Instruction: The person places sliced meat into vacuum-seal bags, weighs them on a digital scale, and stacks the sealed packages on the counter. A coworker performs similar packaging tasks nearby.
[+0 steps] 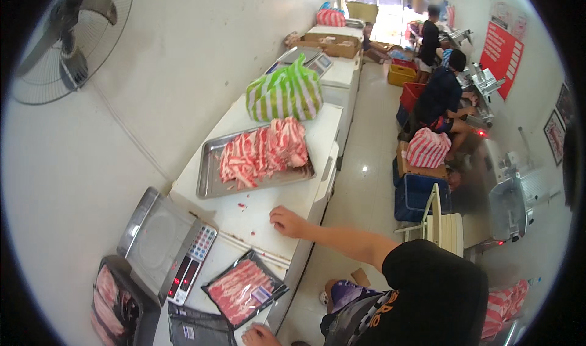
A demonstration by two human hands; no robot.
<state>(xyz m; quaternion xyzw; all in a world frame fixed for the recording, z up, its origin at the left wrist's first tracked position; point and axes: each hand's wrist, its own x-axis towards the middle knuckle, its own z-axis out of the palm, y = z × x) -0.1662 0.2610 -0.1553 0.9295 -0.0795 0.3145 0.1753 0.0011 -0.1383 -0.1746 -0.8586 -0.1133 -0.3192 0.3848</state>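
Observation:
My right hand [288, 222] rests at the edge of the white counter [268, 201], fingers loosely bent and holding nothing I can see. At the lower edge my left hand [259, 335] shows only in part, close to a clear-fronted black pack of sliced streaky meat [241, 285]; its grip is unclear. Several flat black packs [198, 327] lie beside that pack. Beyond my right hand stands a steel tray [210, 169] heaped with raw sliced meat [262, 154]. A digital scale [152, 245] with a lit red display sits toward the wall.
A black tub [137, 291] of meat stands by the scale. Behind the tray are a green striped bag [284, 96] and another scale [314, 59]. Across the aisle are a blue crate [421, 196], a cream chair [445, 233], slicing machines [506, 193] and a seated person [439, 99].

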